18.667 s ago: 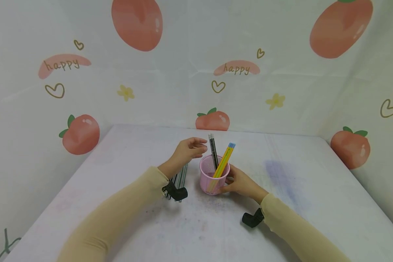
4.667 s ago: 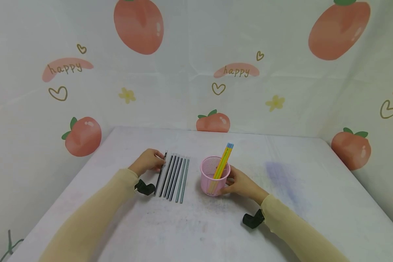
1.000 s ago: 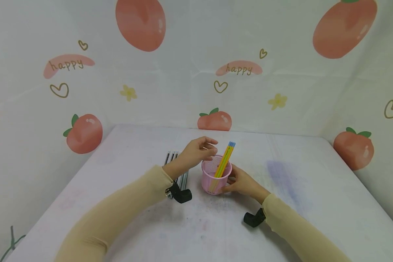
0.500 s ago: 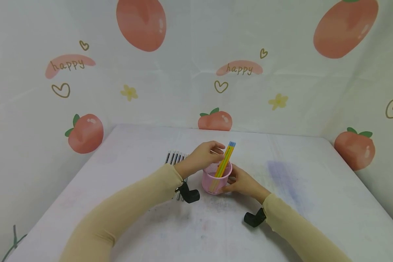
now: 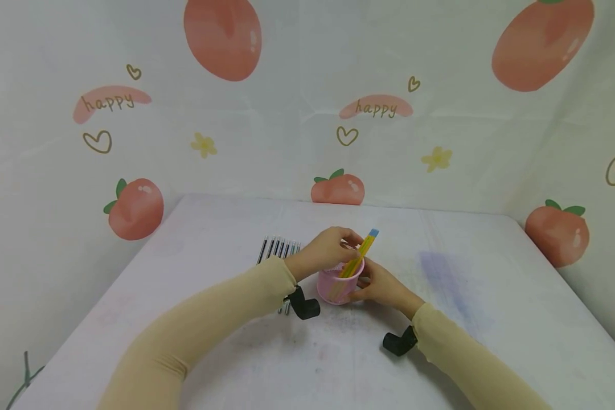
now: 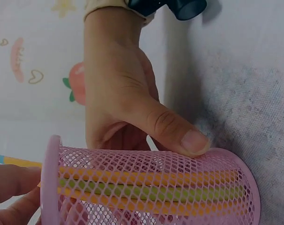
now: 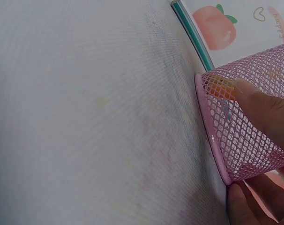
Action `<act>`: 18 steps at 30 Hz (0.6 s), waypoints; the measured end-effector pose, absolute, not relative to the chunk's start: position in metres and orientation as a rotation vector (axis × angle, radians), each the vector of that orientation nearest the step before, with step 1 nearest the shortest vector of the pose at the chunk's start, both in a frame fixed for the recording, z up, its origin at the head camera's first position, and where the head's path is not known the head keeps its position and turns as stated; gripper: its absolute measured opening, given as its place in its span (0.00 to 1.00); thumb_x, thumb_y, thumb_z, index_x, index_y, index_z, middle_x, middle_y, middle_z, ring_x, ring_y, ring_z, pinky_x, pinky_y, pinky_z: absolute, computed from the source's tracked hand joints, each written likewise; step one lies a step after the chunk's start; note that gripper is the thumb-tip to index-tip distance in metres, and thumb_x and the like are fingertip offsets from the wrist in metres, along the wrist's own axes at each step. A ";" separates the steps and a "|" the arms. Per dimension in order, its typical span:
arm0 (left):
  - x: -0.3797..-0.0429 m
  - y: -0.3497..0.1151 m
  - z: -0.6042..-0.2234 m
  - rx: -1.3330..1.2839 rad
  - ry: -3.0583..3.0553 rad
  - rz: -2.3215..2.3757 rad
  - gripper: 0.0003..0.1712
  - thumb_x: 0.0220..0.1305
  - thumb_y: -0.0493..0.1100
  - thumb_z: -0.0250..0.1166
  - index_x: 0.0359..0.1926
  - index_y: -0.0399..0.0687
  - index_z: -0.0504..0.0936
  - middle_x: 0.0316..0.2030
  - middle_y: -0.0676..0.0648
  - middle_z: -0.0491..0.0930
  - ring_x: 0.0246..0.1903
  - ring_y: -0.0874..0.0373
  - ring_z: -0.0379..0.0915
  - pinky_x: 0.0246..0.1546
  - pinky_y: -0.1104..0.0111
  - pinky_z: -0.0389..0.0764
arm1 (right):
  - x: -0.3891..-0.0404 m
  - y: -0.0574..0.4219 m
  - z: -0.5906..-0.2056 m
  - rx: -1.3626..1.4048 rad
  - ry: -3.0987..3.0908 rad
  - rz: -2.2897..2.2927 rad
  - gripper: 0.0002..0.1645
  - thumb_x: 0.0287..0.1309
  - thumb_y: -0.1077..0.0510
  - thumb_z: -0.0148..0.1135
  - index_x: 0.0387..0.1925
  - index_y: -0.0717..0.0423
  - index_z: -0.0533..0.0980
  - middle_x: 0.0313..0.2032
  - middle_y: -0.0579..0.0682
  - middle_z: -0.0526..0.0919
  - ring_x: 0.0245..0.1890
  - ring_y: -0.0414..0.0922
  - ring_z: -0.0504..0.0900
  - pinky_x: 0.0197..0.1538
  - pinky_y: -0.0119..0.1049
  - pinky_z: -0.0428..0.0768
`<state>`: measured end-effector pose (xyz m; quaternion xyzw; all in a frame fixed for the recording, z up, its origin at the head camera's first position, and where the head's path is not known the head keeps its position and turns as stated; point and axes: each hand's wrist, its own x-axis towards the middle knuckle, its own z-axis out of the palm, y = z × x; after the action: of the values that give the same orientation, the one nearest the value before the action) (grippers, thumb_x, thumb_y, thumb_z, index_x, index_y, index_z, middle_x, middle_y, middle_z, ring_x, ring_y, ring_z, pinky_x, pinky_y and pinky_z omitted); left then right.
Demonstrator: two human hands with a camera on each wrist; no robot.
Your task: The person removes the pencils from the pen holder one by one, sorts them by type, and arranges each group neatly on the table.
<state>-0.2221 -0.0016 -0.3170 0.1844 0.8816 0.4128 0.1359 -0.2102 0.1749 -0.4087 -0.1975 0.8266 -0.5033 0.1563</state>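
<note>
A pink mesh pencil cup (image 5: 332, 289) stands upright on the table, holding yellow pencils (image 5: 367, 245) with blue ends that lean to the right. My left hand (image 5: 328, 250) reaches over the cup's rim and pinches the yellow pencils below their blue ends. In the left wrist view, its fingers (image 6: 13, 183) are right at the rim (image 6: 50, 187). My right hand (image 5: 384, 287) grips the cup low on its right side, the thumb (image 7: 254, 101) against the mesh in the right wrist view.
Left of the cup, several dark and greenish pencils (image 5: 271, 249) lie side by side, partly hidden under my left forearm. One teal pencil (image 7: 193, 35) shows behind the cup in the right wrist view. A printed cloth backdrop (image 5: 266, 159) rises behind the table.
Black pencils stood in the cup earlier; later my left hand laid one at the row's left end. It has since moved right onto the yellow pencils, which tilt further right. My right hand stays.
</note>
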 end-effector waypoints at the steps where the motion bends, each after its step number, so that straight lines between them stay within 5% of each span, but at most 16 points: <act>1: -0.222 -0.001 -0.317 0.540 2.556 1.189 0.16 0.63 0.40 0.65 0.53 0.46 0.81 0.49 0.48 0.80 0.51 0.53 0.77 0.49 0.66 0.82 | -0.210 0.175 -0.409 -0.568 2.369 -1.442 0.53 0.47 0.59 0.76 0.70 0.62 0.56 0.64 0.62 0.70 0.62 0.60 0.71 0.63 0.52 0.73; 18: -0.219 -0.002 -0.318 0.542 2.540 1.285 0.08 0.60 0.40 0.69 0.40 0.48 0.81 0.42 0.50 0.79 0.44 0.56 0.79 0.45 0.69 0.83 | -0.208 0.176 -0.408 -0.611 2.367 -1.439 0.53 0.48 0.58 0.75 0.70 0.64 0.56 0.63 0.63 0.71 0.63 0.59 0.71 0.63 0.50 0.74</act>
<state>-0.2189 -0.0017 -0.3181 0.1855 0.8702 0.4400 0.1217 -0.2081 0.1763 -0.4079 -0.2128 0.8247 -0.5015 0.1520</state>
